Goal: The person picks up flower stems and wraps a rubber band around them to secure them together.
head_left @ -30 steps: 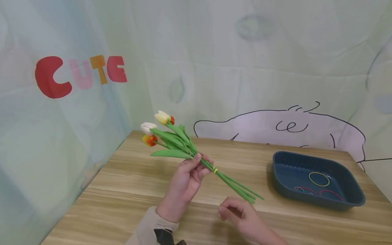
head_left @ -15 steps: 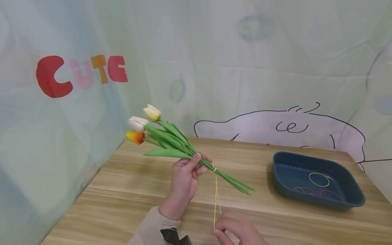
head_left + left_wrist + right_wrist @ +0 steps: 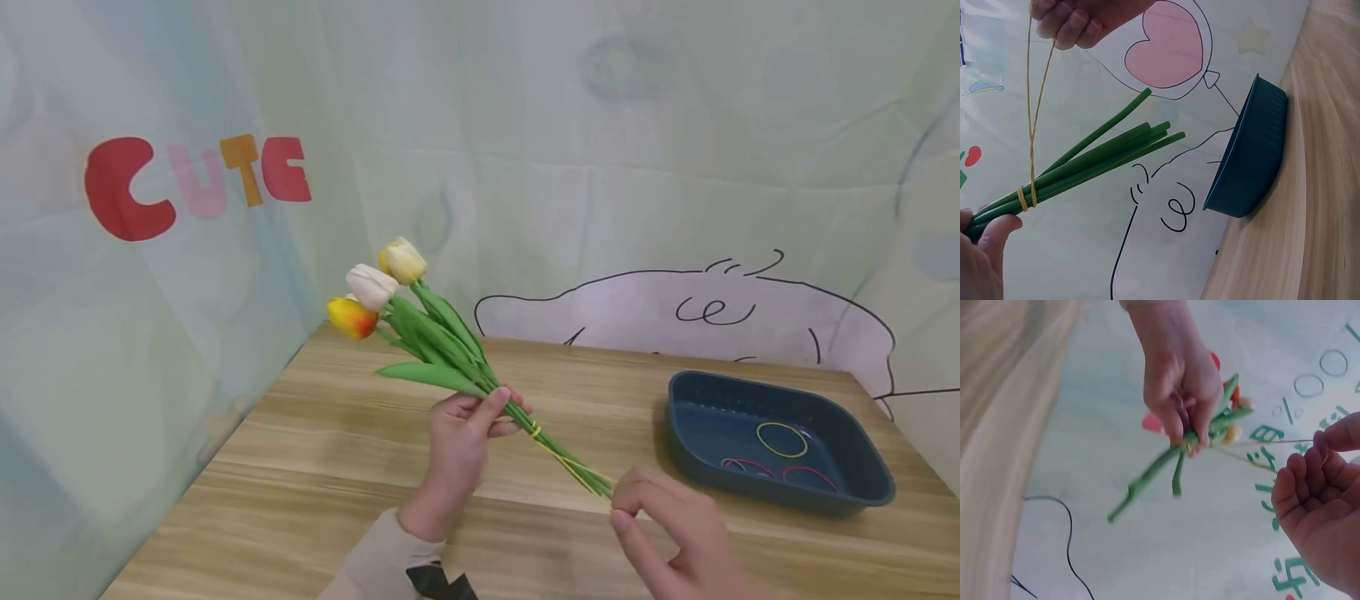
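My left hand [image 3: 459,442] pinches a bunch of tulips [image 3: 442,337] by its green stems, thumb on top. The white, pale yellow and orange-yellow blooms point up and to the left. A yellow rubber band [image 3: 1033,150] is wound round the stems just beyond my left fingers, and a long loop of it is stretched away from them. The far end of that loop is pinched by my right hand [image 3: 671,529], near the cut stem ends in the head view. In the left wrist view the stem ends [image 3: 1160,128] fan slightly apart.
A dark blue plastic basin [image 3: 686,467] stands on the wooden table [image 3: 300,500] at the right. Inside lie a yellow rubber band [image 3: 782,439] and several red and pale ones. A printed cloth backdrop [image 3: 525,167] rises behind the table and along its left side.
My right hand first drew the band's loop down toward me, then swung it right and up, alongside the stem ends. The blooms shifted left, then back right and a bit higher.
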